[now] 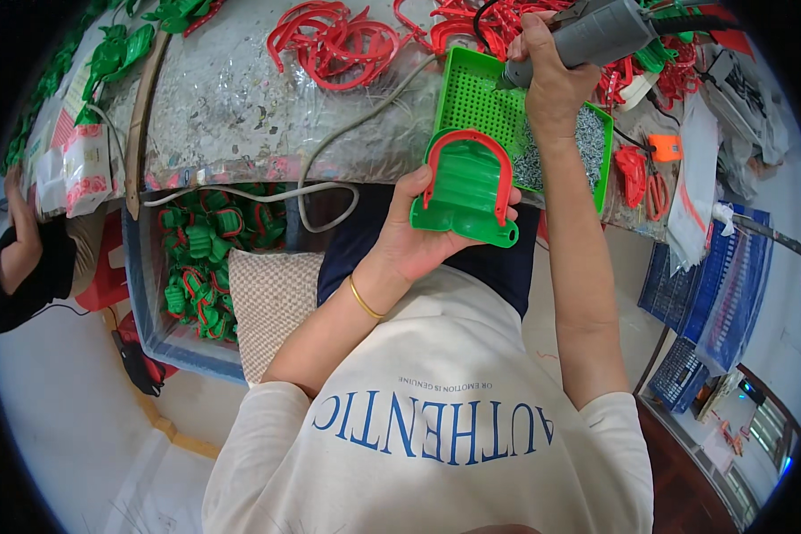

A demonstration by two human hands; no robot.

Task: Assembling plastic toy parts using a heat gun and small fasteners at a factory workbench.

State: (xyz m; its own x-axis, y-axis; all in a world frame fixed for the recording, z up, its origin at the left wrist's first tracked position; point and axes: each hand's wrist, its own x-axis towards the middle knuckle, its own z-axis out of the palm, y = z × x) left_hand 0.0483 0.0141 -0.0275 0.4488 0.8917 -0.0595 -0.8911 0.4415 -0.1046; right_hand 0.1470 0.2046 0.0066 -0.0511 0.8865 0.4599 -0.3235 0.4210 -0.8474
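My left hand (pixel 418 236) holds a green plastic part with a red U-shaped band (pixel 467 189) on it, just in front of the table edge. My right hand (pixel 550 84) grips a grey electric screwdriver (pixel 596 34) with a black cable. Its tip points down into a green perforated tray (pixel 472 93) that holds a heap of small silver screws (pixel 587 142).
Red U-shaped bands (pixel 334 43) lie piled on the foil-covered table (pixel 231 107). A bin of assembled green and red parts (pixel 205 258) sits under the table at left. Orange-handled scissors (pixel 657 182) lie at right. Another person's arm (pixel 22 240) is at far left. Blue crates (pixel 712 285) stand at right.
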